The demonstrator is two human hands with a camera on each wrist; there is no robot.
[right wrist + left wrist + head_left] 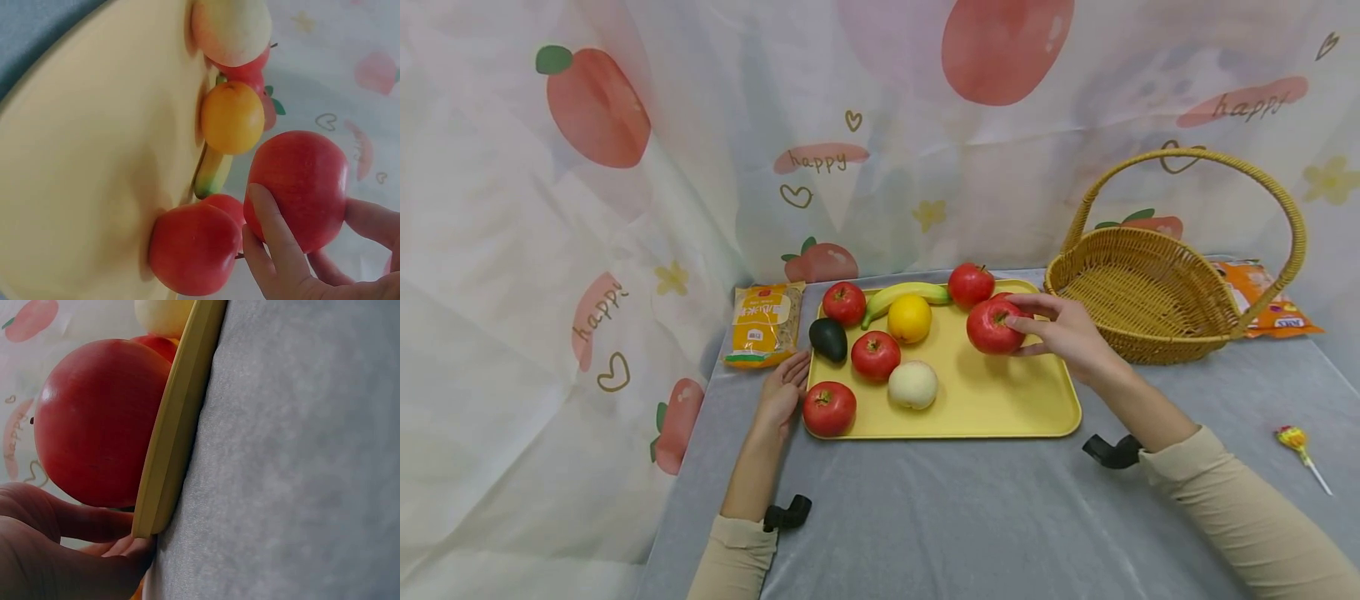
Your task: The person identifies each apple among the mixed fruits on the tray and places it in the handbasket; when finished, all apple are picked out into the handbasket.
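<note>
A red apple (pixel 988 328) is held by my right hand (pixel 1067 333) above the right part of a yellow tray (pixel 1000 408). In the right wrist view, fingers and thumb grip that apple (pixel 303 187) from its sides. My left hand (pixel 781 390) lies at the tray's left edge, fingers fairly straight and touching the rim (pixel 164 469). Other red apples (pixel 876 356) sit on the tray, with a dark green avocado (pixel 828 340), a banana (pixel 904 296), an orange (pixel 909 318) and a pale, peach-like fruit (pixel 913 384). One apple is partly hidden behind the right hand.
A wicker basket (pixel 1142 333) with a tall handle stands right of the tray, an orange packet (pixel 1273 304) behind it. A yellow food bag (pixel 765 323) lies at the back left. One lollipop (pixel 1292 438) lies far right. A printed curtain (pixel 880 208) hangs behind the grey-covered table.
</note>
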